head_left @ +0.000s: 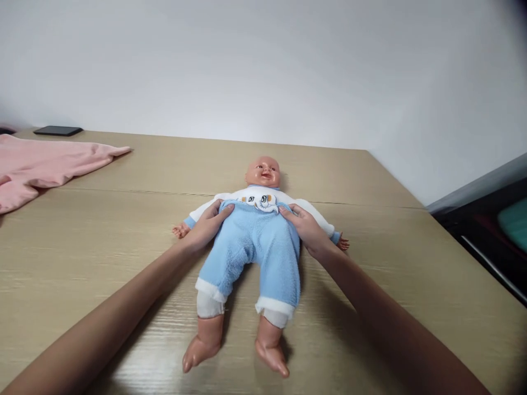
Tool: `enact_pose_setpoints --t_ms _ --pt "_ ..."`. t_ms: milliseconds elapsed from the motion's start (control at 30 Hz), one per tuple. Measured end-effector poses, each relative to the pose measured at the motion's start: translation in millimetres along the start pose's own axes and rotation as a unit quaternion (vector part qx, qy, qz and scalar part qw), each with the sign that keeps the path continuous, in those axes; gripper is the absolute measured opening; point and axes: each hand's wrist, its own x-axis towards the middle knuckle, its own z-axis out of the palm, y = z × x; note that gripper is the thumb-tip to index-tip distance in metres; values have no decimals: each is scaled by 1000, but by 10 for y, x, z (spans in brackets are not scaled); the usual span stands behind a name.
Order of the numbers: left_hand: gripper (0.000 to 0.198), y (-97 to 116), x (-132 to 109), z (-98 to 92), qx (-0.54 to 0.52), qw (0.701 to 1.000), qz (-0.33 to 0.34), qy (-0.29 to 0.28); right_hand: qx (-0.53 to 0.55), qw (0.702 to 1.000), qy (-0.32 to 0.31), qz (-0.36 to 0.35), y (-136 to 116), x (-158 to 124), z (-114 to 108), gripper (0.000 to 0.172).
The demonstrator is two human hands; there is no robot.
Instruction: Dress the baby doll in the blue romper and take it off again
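Note:
A baby doll [263, 174] lies on its back on a wooden table [123, 247], head away from me, bare feet toward me. It wears a white top and light blue trousers [255, 247]. My left hand [208, 224] grips the trousers' waistband at the doll's left-hand side in view, fingers curled over the edge. My right hand [307, 226] grips the waistband on the other side in the same way. Both of my forearms stretch out from the bottom corners.
A pink garment [37, 164] lies crumpled at the table's far left. A dark phone [57, 130] rests by the wall behind it. A white wall backs the table. Past the table's right edge sit dark furniture and something teal [514, 222].

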Motion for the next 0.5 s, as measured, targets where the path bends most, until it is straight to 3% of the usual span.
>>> enact_pose_setpoints --t_ms 200,300,400,500 --pt "40 -28 -47 -451 199 973 78 -89 -57 994 -82 -40 50 -273 -367 22" --pt "47 -3 -121 -652 262 947 120 -143 -109 987 -94 -69 97 -469 -516 35" --pt "67 13 -191 -691 243 949 103 -174 -110 987 -93 -75 161 -581 -512 41" --pt "58 2 -250 -588 161 969 52 -178 -6 997 -74 -26 240 -632 -359 36"
